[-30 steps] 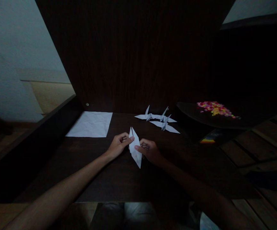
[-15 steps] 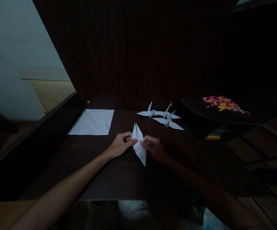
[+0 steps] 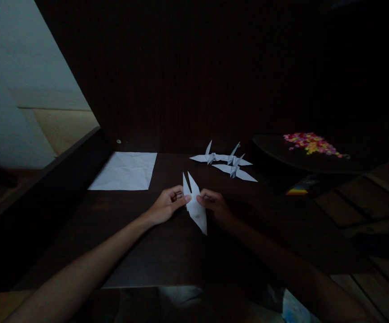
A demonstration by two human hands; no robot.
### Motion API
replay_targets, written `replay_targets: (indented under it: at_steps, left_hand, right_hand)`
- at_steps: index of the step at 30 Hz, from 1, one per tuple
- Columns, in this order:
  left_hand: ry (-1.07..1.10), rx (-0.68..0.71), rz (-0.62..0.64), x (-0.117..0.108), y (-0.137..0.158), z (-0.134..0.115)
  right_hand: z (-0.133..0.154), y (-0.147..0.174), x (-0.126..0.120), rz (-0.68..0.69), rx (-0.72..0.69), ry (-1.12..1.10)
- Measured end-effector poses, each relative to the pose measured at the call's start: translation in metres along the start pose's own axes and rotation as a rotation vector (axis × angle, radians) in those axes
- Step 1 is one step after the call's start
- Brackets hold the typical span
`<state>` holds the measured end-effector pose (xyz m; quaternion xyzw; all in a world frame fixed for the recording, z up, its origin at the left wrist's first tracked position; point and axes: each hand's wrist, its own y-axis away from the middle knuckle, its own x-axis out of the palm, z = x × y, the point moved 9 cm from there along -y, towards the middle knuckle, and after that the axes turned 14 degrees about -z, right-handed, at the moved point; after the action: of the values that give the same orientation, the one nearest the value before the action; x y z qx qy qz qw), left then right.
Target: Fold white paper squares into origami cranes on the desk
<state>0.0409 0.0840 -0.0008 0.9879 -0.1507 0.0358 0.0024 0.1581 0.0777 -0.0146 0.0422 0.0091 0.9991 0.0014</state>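
Observation:
Between my two hands I hold a folded white origami paper (image 3: 196, 211), long and diamond-like, with a slit splitting its far end into two points. My left hand (image 3: 167, 204) pinches its left edge, thumb on top and fingers curled behind. On the opposite edge my right hand (image 3: 216, 206) grips in the same way, its fingers partly in shadow. Beyond the hands, a white paper crane (image 3: 234, 171) lies on the dark tabletop (image 3: 140, 264), with two more paper cranes (image 3: 211, 158) just behind it.
A creased white paper sheet (image 3: 122, 171) lies at the back left. Low dark side board (image 3: 40, 193) runs along the left, and a tall dark panel (image 3: 181, 80) stands behind. On the right, a black raised surface (image 3: 268, 154) bears a cluster of small colourful pieces (image 3: 312, 142).
The two far points of the folded paper have spread wider apart, and its near tip has shifted slightly right. Both hands keep their hold. The whole view has shifted a little.

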Motion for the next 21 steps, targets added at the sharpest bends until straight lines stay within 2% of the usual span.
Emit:
replay_targets:
  at_steps: [8, 15, 18, 21]
  left_hand:
    - [-0.058, 0.027, -0.066, -0.008, -0.002, -0.001]
    - [-0.087, 0.020, -0.024, -0.002, 0.004, -0.010]
    - [-0.092, 0.015, -0.028, -0.003, 0.005, -0.010]
    - [-0.065, -0.015, -0.011, -0.003, 0.005, -0.007]
  right_hand:
    - [0.016, 0.005, 0.002, -0.010, -0.124, 0.143]
    - [0.021, 0.012, 0.005, -0.009, -0.207, 0.263]
    - [0.020, 0.013, 0.005, -0.014, -0.189, 0.239]
    - [0.014, 0.011, 0.004, -0.016, -0.111, 0.179]
